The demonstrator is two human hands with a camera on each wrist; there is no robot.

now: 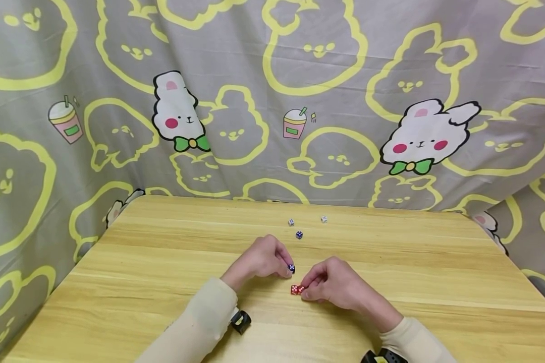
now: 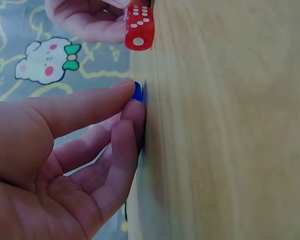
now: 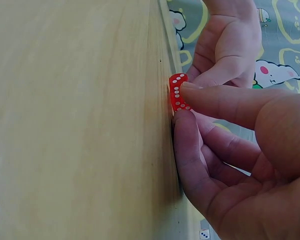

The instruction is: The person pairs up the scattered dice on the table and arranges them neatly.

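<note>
My left hand [image 1: 264, 258] pinches a dark blue die [image 1: 291, 268] with white pips between thumb and fingertips, close over the wooden table. In the left wrist view only a small blue part of that die [image 2: 138, 91] shows between the fingers. Nearer to me, my right hand [image 1: 338, 285] pinches a red die [image 1: 302, 289] at the tabletop. A second red die [image 1: 294, 290] sits directly to its left, side by side with it. The right wrist view shows the red dice [image 3: 177, 93] in a row at the thumb and fingertip.
Farther back on the wooden table [image 1: 186, 232] lie a white die [image 1: 291, 222], another white die [image 1: 324, 219] and a second blue die [image 1: 299, 235]. A grey curtain [image 1: 236, 60] with cartoon prints hangs behind the table's far edge and along both sides.
</note>
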